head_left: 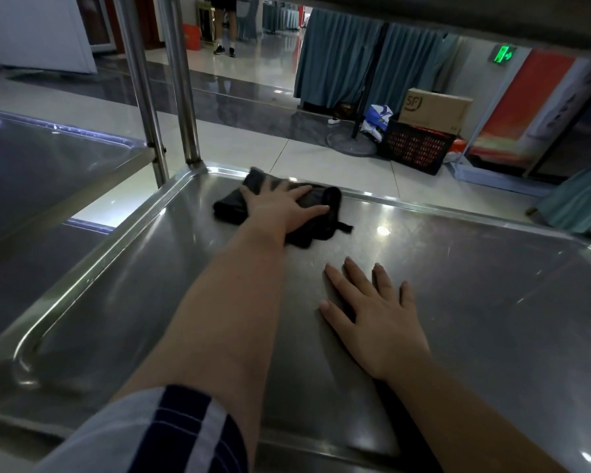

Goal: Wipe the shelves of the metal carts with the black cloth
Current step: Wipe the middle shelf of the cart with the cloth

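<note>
Black cloth (227,209) under the flat left hand (277,208); right hand (376,312) flat, empty on shelf (475,285). Press evenly, overlapping strokes.

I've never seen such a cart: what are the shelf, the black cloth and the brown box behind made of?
The shelf is likely stainless steel, shiny; it mirrors lights and shows fine scratches. The black cloth looks like soft matte fabric, bunched in folds under the left hand; exact weave unclear. The box looks like plain brown cardboard with printed letters.
</note>
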Demonstrator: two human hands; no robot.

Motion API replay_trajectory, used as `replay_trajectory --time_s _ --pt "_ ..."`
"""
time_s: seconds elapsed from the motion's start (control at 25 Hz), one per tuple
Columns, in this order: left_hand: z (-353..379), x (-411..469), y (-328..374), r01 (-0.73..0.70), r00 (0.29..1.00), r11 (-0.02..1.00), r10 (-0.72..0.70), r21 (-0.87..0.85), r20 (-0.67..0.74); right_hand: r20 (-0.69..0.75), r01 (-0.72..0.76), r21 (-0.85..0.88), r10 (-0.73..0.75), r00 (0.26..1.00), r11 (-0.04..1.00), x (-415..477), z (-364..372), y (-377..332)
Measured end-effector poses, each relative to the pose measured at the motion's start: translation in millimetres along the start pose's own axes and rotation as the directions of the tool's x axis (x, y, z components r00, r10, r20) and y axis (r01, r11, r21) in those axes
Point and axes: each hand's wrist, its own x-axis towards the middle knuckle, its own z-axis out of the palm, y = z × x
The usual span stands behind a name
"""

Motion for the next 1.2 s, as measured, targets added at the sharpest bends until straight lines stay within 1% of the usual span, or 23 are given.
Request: replay_trajectory --time_s 0.04,0.12,0.2,0.28,0.32,0.4,0.48,0.52,0.6,0.68,0.76,0.84,0.92,0.96,1.0,1.08,1.12,1.16,1.2 --pt "-4.0 -1.4 -26.0 0.047 0.999 0.999 -0.047 -0.007 -0.025 0.000 0.001 -0.002 -0.001 1.000 1.000 0.3 0.5 0.4" --pt "-10.1 -6.3 -75.9 0.162 0.986 0.987 -0.162 0.005 -0.029 -0.005 -0.005 0.001 0.005 1.000 1.000 0.6 2.1 1.1" --pt "-12.9 -16.0 -98.2 0.224 0.975 0.974 -0.224 0.038 -0.011 -0.008 -0.010 -0.003 0.010 1.000 1.000 1.1 3.1 0.3" --pt "-12.7 -25.9 -81.3 0.220 0.976 0.975 -0.220 0.034 -0.007 -0.003 -0.014 -0.012 0.014 1.000 1.000 1.4 3.1 -1.3" --pt "-11.5 -33.8 -64.5 0.193 0.981 0.981 -0.194 0.021 0.006 0.003 -0.016 -0.018 0.016 1.000 1.000 2.0 2.4 -2.2" --pt "-2.4 -58.9 -31.3 0.097 0.994 0.995 -0.099 0.028 0.047 0.030 -0.019 -0.024 0.020 0.999 1.000 2.4 0.1 -1.3" --pt "5.7 -95.2 -24.4 0.020 0.996 0.998 -0.025 0.063 0.086 0.053 -0.022 -0.013 0.023 0.998 1.000 1.9 -2.5 -0.4" --pt "7.2 -115.2 -34.6 0.011 0.996 0.998 -0.017 0.068 0.089 0.058 -0.021 -0.012 0.022 0.998 1.000 2.2 -3.1 0.1" --pt "7.0 -158.6 -73.2 0.049 0.997 0.997 -0.052 0.066 0.049 0.053 -0.020 -0.021 0.021 0.998 1.000 3.5 -1.4 0.8" --pt "4.1 -206.2 -116.7 0.137 0.990 0.988 -0.138 0.077 0.008 0.050 -0.018 -0.032 0.020 0.999 0.999 5.3 -0.5 -0.2" --pt "3.1 -247.4 -133.4 0.233 0.972 0.970 -0.235 0.073 0.011 0.037 -0.018 -0.048 0.019 0.999 0.999 6.3 1.7 -1.6" --pt "8.9 -270.7 -105.2 0.267 0.960 0.960 -0.272 0.083 0.063 0.044 -0.015 -0.069 0.018 0.999 0.997 5.0 -0.4 -2.4" --pt "20.7 -281.1 -57.7 0.218 0.969 0.972 -0.226 0.088 0.095 0.072 -0.001 -0.026 0.003 0.997 1.000 2.3 -7.3 -3.8" --pt "24.7 -284.2 -37.7 0.190 0.976 0.978 -0.197 0.088 0.091 0.072 0.014 0.047 -0.018 0.997 0.999 -0.6 -11.7 -2.5" --pt "25.7 -285.1 -25.2 0.170 0.981 0.982 -0.177 0.080 0.085 0.050 0.030 0.160 -0.039 0.998 0.987 -3.7 -16.7 1.3" --pt "22.1 -285.9 -18.1 0.168 0.981 0.985 -0.172 0.048 0.086 -0.025 0.059 0.378 -0.054 0.998 0.924 -16.0 -30.6 27.5" --pt "20.4 -286.5 -20.0 0.176 0.980 0.984 -0.179 0.040 0.085 -0.053 0.066 0.399 -0.049 0.997 0.915 -24.7 -35.9 50.1" --pt "19.0 -286.8 -21.4 0.187 0.978 0.982 -0.190 0.041 0.086 -0.067 0.058 0.350 -0.037 0.997 0.935 -35.5 -39.2 79.6" --pt "17.7 -286.5 -21.7 0.196 0.975 0.979 -0.200 0.049 0.095 -0.056 0.029 0.257 -0.016 0.998 0.966 -46.5 -41.2 114.2"
